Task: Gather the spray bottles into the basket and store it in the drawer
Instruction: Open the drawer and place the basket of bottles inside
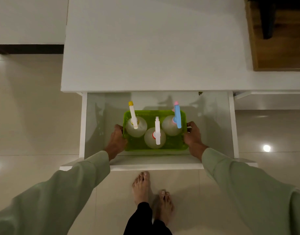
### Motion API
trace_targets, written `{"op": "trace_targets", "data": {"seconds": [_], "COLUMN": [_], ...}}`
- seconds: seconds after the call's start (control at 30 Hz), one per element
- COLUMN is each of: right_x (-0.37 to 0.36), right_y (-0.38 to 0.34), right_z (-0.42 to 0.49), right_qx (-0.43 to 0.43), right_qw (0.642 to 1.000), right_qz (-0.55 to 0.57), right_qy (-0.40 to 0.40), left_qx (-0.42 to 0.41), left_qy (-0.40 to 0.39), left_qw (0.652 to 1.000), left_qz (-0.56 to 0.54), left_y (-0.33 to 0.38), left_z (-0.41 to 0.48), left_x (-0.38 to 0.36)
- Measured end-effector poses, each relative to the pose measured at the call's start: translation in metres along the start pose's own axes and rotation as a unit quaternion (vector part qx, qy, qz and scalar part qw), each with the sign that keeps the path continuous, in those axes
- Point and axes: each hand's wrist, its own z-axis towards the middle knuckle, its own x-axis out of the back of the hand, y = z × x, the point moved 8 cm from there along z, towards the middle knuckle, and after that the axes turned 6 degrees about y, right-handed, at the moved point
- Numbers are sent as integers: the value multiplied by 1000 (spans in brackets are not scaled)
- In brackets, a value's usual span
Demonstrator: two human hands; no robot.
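A green plastic basket [173, 145] sits low inside the open white drawer [156, 164]. Three clear spray bottles stand upright in it: one with a yellow-tipped white sprayer [133, 116] at the left, one with a white sprayer and red collar [157, 131] in the middle front, one with a blue and pink sprayer [177, 116] at the right. My left hand [116, 139] grips the basket's left end. My right hand [193, 134] grips its right end. Whether the basket rests on the drawer floor is unclear.
The white cabinet top [154, 48] spreads above the drawer. A wooden box [281, 53] with a dark object stands at the upper right. My bare feet [151, 190] stand on the glossy tiled floor just before the drawer front.
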Motion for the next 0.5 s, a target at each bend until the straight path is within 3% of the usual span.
{"op": "trace_targets", "data": {"seconds": [0.37, 0.5], "right_x": [-7, 1], "right_y": [16, 15], "right_z": [13, -2], "right_qx": [-33, -65], "right_qw": [999, 995], "right_qz": [-19, -63], "right_qy": [-33, -52], "left_qx": [62, 63], "left_qy": [-114, -106], "left_qw": [990, 991], "left_qz": [-59, -44], "left_y": [-22, -17], "left_z": [4, -9], "left_x": [-25, -17]}}
